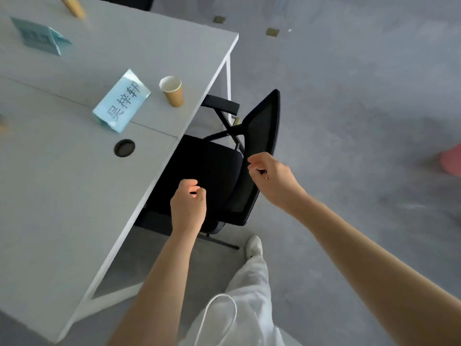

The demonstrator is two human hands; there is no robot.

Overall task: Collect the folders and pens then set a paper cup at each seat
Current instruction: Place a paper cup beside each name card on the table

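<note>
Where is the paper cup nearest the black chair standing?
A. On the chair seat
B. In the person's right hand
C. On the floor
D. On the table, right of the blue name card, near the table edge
D: the brown paper cup stands upright on the grey table, beside the blue name card and close to the edge above the black chair.

Brown paper cup point(172, 91) stands upright, empty, near the table's edge; a second cup point(72, 6) stands farther back
</note>
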